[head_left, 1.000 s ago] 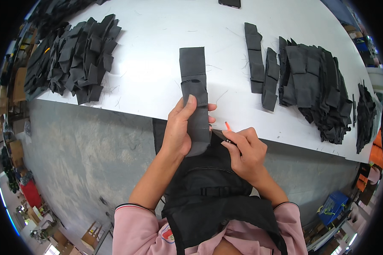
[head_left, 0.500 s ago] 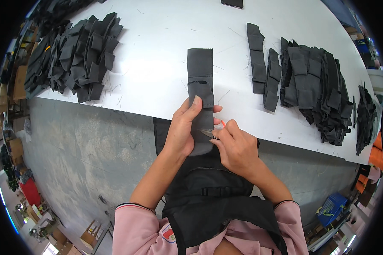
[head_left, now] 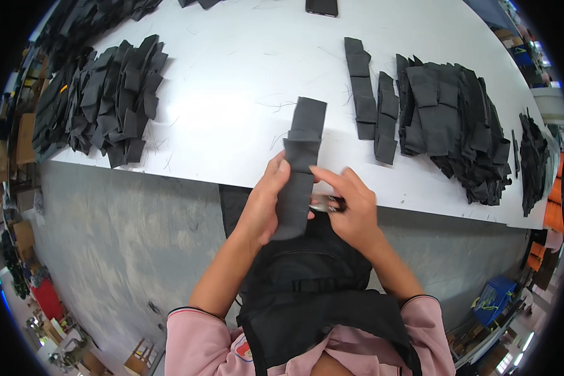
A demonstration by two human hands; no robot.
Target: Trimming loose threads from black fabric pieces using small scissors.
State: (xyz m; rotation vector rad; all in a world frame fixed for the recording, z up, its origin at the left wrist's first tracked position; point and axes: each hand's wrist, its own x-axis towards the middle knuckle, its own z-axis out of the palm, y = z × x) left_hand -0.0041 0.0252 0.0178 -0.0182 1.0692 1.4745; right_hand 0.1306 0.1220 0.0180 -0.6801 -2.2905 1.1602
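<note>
My left hand (head_left: 261, 203) is closed round a dark grey, folded and stitched fabric strip (head_left: 303, 153), its thumb lying along the strip's left edge. The strip's far end leans a little to the right over the white table's near edge. In my right hand (head_left: 357, 205) is a pair of small thread snips (head_left: 324, 203), metal blades toward the strip and blurred by motion. The right index finger reaches out to the strip's right edge, at a fold. Some of the left fingers are hidden behind the cloth.
Piles of similar dark strips lie on the white table (head_left: 232, 75): one pile (head_left: 109, 94) at left, another (head_left: 448, 113) at right. Two single strips (head_left: 361, 88) lie beside the right pile. A phone (head_left: 321, 6) is at the far edge. Loose threads are scattered about.
The strip has tilted right and shows different folds. My right hand has pulled the snips' tips off the cloth, and its index finger has stretched out to the strip's edge. The view shifted slightly.
</note>
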